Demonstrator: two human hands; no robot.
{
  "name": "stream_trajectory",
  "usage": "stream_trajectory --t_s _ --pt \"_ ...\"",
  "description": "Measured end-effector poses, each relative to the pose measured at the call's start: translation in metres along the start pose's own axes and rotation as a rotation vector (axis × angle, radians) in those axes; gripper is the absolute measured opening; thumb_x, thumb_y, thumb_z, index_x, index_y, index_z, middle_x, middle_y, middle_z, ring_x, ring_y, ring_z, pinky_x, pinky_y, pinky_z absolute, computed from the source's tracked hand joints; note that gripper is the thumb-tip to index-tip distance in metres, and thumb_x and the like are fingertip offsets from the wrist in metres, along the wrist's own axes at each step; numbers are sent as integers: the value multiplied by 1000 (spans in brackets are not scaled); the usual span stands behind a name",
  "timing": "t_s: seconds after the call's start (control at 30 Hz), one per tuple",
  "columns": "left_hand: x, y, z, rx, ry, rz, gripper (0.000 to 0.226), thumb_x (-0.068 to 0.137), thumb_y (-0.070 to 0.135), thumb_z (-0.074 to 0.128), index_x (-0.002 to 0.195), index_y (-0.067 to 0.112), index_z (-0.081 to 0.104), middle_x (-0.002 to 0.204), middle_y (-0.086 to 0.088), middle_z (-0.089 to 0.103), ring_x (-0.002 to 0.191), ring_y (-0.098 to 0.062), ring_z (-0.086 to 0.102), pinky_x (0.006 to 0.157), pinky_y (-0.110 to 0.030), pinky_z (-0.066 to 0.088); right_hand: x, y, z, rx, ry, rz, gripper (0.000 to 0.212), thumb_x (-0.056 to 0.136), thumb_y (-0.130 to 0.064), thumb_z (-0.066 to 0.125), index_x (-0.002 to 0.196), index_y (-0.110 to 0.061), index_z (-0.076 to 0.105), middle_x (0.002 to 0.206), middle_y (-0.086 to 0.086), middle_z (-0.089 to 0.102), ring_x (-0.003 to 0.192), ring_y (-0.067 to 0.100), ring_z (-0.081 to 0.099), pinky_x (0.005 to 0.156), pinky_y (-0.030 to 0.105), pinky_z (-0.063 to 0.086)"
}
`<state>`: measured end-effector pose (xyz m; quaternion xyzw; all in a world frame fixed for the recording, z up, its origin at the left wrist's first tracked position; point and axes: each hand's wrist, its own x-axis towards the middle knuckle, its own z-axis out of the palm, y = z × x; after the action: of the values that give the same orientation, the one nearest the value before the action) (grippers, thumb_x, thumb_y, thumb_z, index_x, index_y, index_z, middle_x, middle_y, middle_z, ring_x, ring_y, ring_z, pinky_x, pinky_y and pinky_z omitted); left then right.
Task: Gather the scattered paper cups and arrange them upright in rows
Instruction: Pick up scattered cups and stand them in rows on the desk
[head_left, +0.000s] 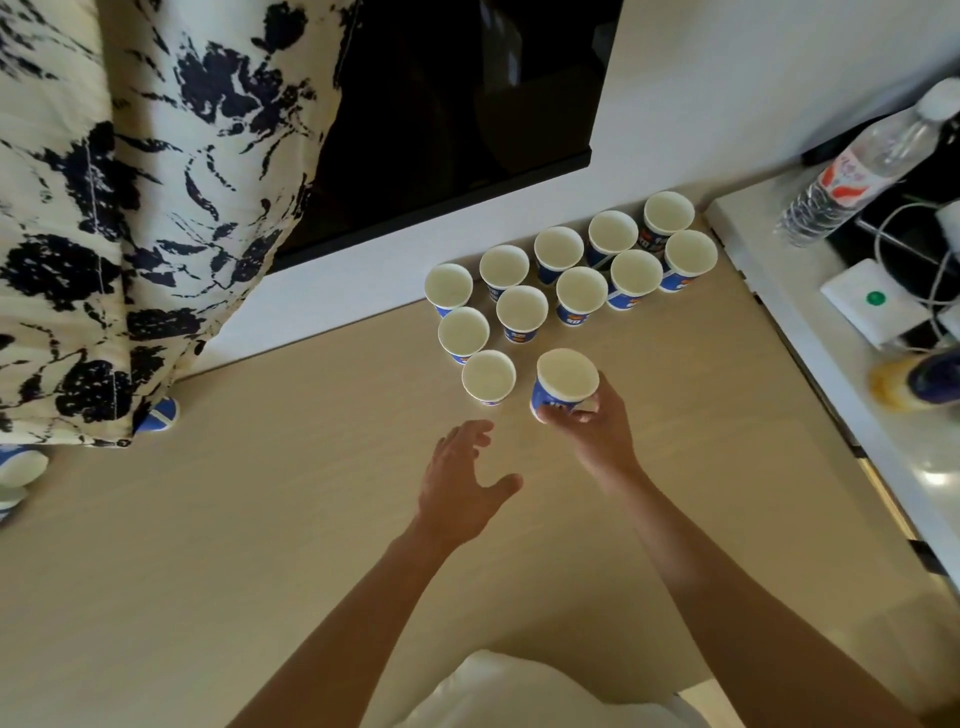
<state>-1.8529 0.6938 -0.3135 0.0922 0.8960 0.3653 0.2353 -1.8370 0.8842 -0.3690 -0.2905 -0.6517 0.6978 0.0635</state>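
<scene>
The person's right hand (587, 421) has its fingers wrapped round the lower wall of a blue paper cup (565, 382). The cup is mouth up and a little tilted, low over the wooden tabletop (311, 519) and just beside the lone cup (488, 375) that starts a third row. I can't tell whether its base has touched down. Gripping it low probably keeps the knuckles clear of the neighbouring rims, so it can go in close without knocking anything over. The left hand (462, 473) hovers open with loosely spread fingers, holding nothing. It is near the right hand but apart from it, perhaps ready to steady the line. Beyond them a back row (558, 249) of five cups stands upright along the wall under the dark screen (457, 104), with a second row (581, 291) of five packed close in front. The job looks well along but not finished. At the left, one stray cup (158, 415) peeks from under the patterned fabric (104, 234), and a fallen cup (21, 465) lies at the table's far edge.
</scene>
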Motion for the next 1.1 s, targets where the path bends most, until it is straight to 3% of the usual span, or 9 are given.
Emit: stream_trajectory --t_s 0.17,0.23,0.43,0.6,0.77,1.0,1.1 --pt "-11 -16 -5 -23 -15 -63 52 78 29 80 124 22 56 111 8 64 99 -11 57 87 -29 48 33 23 6 -268 88 -34 55 69 -10 87 117 -17 61 98 -12 67 80 -5 63 72 11 49" --pt "-14 -21 -7 -20 -12 -74 49 79 29 79 123 23 57 110 9 64 99 -10 58 88 -30 48 44 30 8 -314 96 -44 54 68 -9 86 114 -16 60 98 -10 66 75 -7 62 72 15 50" --pt "-17 -32 -14 -12 12 -72 41 83 27 75 120 21 59 109 9 66 98 -9 60 88 -30 48 65 38 16 -344 113 -77 54 66 -12 86 112 -23 60 102 -6 67 78 -3 64 75 28 56" --pt "-18 -37 -18 -28 13 -77 38 83 27 75 119 23 60 107 11 66 97 -6 60 84 -26 48 71 40 19 -334 122 -92 55 65 -12 86 112 -25 59 108 -2 67 96 16 66 81 33 57" --pt "-21 -45 -18 -52 12 -97 36 84 26 75 117 23 61 105 11 67 96 -7 62 79 -23 47 72 40 22 -354 128 -113 59 64 -11 89 112 -28 59 103 -11 62 88 8 64 78 22 55" --pt "-35 -55 -24 -104 39 -151 36 83 26 75 116 24 61 105 12 67 97 -7 62 78 -24 50 67 42 13 -412 128 -139 73 65 -2 86 129 -16 54 122 -3 55 116 23 58 98 41 50" --pt "-43 -65 -33 -166 89 -187 37 81 22 77 115 20 62 105 8 68 95 -10 63 72 -15 44 42 49 1 -475 232 -88 77 70 6 80 138 -4 47 134 15 49 118 33 55 103 48 46"
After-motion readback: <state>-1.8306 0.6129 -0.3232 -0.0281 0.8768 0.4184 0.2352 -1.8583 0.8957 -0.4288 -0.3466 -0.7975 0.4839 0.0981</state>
